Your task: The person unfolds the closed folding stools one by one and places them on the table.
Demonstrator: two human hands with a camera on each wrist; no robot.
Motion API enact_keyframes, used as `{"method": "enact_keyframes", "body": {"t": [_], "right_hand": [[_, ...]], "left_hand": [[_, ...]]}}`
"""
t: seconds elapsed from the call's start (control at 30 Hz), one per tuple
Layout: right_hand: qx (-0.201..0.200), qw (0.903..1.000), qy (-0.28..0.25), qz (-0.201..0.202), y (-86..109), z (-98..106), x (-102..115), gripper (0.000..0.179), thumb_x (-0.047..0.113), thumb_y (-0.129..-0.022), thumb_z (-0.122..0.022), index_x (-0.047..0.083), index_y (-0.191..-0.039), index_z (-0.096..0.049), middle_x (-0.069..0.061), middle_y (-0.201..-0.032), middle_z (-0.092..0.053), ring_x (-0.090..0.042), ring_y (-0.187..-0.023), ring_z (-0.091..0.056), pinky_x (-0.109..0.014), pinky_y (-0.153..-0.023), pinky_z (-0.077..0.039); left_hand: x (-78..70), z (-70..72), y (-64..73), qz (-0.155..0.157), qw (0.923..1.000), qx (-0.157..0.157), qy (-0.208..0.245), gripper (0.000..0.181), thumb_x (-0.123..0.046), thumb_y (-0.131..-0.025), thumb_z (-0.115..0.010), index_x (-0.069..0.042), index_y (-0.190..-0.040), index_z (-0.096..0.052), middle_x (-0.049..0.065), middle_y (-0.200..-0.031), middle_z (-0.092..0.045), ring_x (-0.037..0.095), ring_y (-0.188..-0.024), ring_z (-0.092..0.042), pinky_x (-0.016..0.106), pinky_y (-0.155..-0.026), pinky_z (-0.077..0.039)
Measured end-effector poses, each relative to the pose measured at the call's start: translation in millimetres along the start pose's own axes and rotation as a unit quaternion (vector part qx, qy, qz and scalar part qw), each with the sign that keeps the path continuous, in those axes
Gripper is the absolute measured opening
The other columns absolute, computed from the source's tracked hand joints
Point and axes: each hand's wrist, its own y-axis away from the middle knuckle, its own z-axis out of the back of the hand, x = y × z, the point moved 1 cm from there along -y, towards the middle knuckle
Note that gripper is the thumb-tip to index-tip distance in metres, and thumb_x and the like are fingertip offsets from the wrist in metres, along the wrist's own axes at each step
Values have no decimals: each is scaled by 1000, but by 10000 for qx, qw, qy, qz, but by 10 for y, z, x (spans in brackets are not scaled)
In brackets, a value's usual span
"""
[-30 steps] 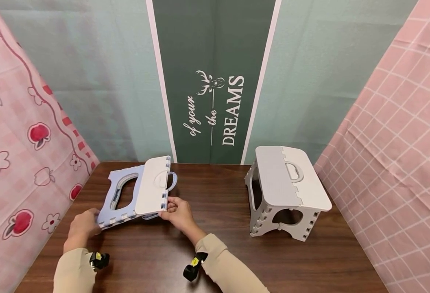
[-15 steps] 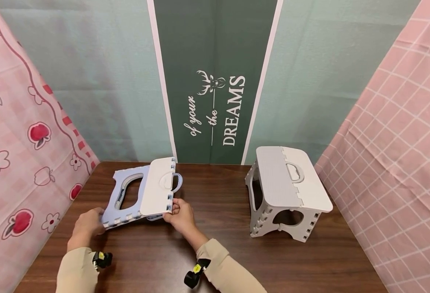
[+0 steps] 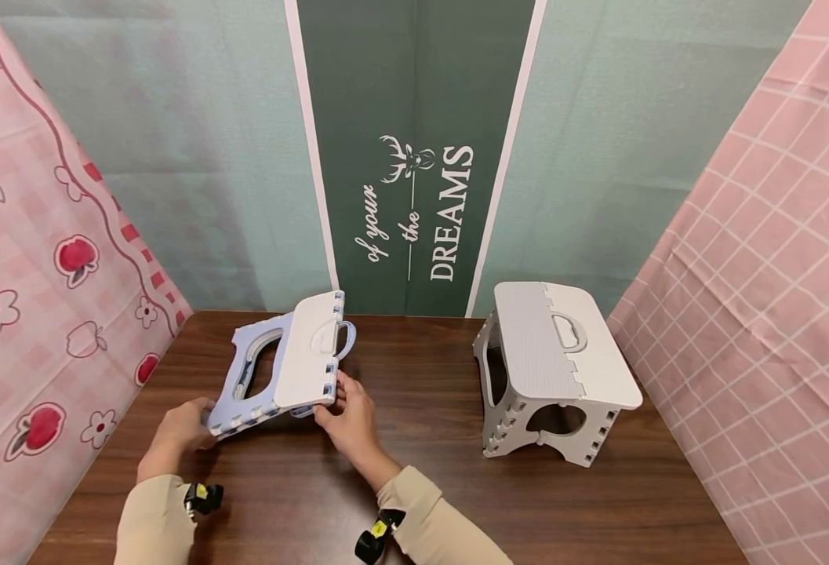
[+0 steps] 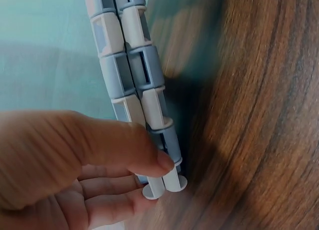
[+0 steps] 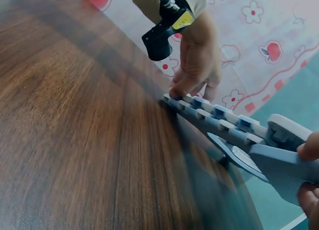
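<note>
A folding step stool, blue with a white top panel, is folded nearly flat at the left of the table in the head view. Its right end is tilted up, and a blue loop handle sticks out there. My left hand pinches the near left corner; the left wrist view shows the thumb over the hinge knuckles, fingers beneath. With thumb and fingers my right hand grips the near right corner of the top. In the right wrist view the two top halves stand slightly apart between its fingers.
A second folding stool, grey and white, stands unfolded at the right of the wooden table. Pink patterned cloths hang at both sides, and a green lettered curtain hangs behind the back edge.
Both hands have shifted to the right with the blue and white stool. Its right end has risen a little in the last half second. The grey and white stool has not moved.
</note>
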Motion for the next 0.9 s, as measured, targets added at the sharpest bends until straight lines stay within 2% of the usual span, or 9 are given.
{"method": "enact_keyframes", "body": {"t": [0.2,0.5,0.7,0.9], "right_hand": [[-500,9971,-56,564,14,-6,-3,57,-1,-68,-71,-11,-121,-53,-12,-103,-59,-21,-91,-62,-27,-77,-50],[-669,9944,-84,813,6,36,-1,55,0,-68,-69,-9,-120,-54,-12,-103,-60,-21,-91,-62,-27,-76,-50],[-699,9948,-62,742,22,74,16,54,1,-70,-67,-7,-121,-54,-13,-108,-58,-25,-95,-61,-32,-80,-50],[-798,9961,-180,321,45,84,31,54,-3,-68,-65,-5,-121,-54,-10,-107,-58,-22,-94,-60,-31,-79,-50]], "left_hand": [[-38,-55,-33,-141,9998,30,139,52,-3,-55,-72,7,-104,-56,17,-84,-62,33,-75,-53,47,-68,-44],[-98,-68,-29,-245,9991,145,304,51,-1,-56,-73,9,-103,-57,19,-87,-63,33,-77,-55,47,-70,-44],[-140,-108,-35,-214,9989,78,421,52,-2,-55,-73,10,-104,-57,20,-87,-62,31,-76,-54,43,-68,-44],[-159,-161,-44,-273,9992,-71,292,51,-3,-56,-74,11,-102,-58,23,-88,-57,33,-77,-51,46,-70,-43]]}}
